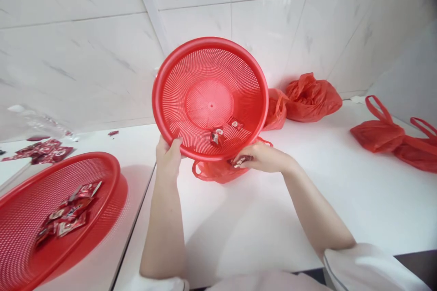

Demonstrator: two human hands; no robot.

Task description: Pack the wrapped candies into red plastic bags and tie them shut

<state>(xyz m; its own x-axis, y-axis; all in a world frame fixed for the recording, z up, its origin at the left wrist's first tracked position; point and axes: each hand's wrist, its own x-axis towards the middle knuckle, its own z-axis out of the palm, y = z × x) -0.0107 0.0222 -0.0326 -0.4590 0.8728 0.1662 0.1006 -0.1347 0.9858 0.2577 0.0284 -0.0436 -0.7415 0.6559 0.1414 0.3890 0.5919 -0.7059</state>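
A round red plastic basket is tilted toward me above the table. My left hand grips its lower left rim, thumb over the edge. A few small red wrapped packets lie inside, near the lower wall. Below the basket's lower right rim, my right hand is closed on a small dark red packet. Just under the basket and that hand, a red plastic bag sits on the white table, mostly hidden, with its handle loops showing.
Another red basket at the left holds several packets. Loose red wrappers lie behind it, against the tiled wall. Filled red bags stand at the back, and tied red bags lie at the right on the white table.
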